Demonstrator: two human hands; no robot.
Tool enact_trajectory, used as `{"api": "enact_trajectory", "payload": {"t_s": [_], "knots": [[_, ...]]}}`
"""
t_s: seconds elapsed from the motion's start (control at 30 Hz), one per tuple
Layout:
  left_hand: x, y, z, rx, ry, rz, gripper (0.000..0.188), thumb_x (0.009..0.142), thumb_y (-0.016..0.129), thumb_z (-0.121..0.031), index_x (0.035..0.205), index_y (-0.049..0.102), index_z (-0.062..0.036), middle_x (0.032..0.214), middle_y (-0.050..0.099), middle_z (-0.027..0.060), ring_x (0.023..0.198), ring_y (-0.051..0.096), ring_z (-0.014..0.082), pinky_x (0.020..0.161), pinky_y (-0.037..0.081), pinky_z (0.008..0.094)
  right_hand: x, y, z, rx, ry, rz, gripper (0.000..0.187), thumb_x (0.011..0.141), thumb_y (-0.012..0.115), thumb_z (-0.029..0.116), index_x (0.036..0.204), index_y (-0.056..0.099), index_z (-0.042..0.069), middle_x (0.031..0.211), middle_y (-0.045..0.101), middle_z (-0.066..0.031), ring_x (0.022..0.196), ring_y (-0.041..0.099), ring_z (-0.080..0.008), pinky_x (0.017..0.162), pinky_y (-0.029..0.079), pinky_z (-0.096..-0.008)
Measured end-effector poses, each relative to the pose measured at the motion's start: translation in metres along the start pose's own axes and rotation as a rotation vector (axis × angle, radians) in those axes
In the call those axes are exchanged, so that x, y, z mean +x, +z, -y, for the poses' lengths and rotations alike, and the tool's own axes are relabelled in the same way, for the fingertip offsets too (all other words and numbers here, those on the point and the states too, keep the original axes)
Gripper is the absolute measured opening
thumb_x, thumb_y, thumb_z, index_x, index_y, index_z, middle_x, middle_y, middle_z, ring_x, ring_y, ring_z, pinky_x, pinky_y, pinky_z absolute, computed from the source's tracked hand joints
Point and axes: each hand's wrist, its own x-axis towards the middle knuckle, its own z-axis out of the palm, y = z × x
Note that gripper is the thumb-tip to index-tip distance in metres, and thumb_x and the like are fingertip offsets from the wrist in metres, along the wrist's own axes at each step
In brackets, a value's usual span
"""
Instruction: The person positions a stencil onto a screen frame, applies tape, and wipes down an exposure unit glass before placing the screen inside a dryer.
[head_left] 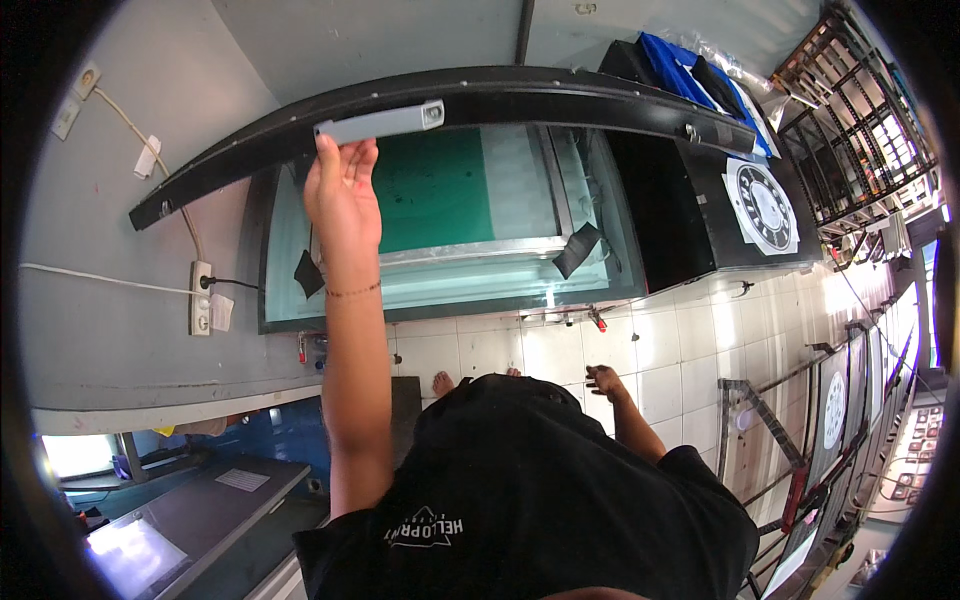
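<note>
My left hand (345,195) reaches up to a grey handle (380,123) on the front rail of a raised black lid (560,105). Its fingers are bent against the handle's lower edge near the left end, with the tips partly hidden. Beneath the lid, a metal-framed screen with green mesh (435,190) lies on the glass top (400,300) of a box-like table. Black patches, one of them a dark flap (577,250), sit at the frame's near corners. My right hand (603,381) hangs low beside my body, fingers apart, holding nothing.
A power strip (201,300) with cables is on the left wall. Right of the glass stands a black cabinet (690,230) bearing a round dial print (765,207). Black metal racks (850,120) stand at far right. A dark-topped desk (200,510) is lower left.
</note>
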Motion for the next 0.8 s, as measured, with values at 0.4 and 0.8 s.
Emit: {"api": "enact_trajectory", "payload": {"t_s": [0.4, 0.8], "knots": [[0.070, 0.064, -0.029, -0.471, -0.038, 0.197, 0.048, 0.095, 0.021, -0.040, 0.105, 0.040, 0.0022, 0.114, 0.046, 0.0172, 0.114, 0.042, 0.0324, 0.101, 0.032, 0.0436, -0.028, 0.008, -0.029, 0.077, 0.024, 0.038, 0.049, 0.086, 0.050, 0.035, 0.122, 0.043, 0.003, 0.118, 0.051, -0.0159, 0.101, 0.054, -0.0290, 0.084, 0.044, -0.0411], [0.106, 0.085, -0.044, -0.647, -0.123, 0.365, 0.046, 0.093, 0.033, -0.036, 0.117, 0.037, 0.0022, 0.118, 0.047, 0.0144, 0.118, 0.038, 0.0313, 0.103, 0.029, 0.0455, 0.002, 0.044, 0.191, 0.316, -0.534, -0.087, 0.031, 0.084, 0.055, 0.030, 0.103, 0.049, 0.006, 0.084, 0.056, -0.0040, 0.074, 0.058, -0.0164, 0.059, 0.045, -0.0304]]}}
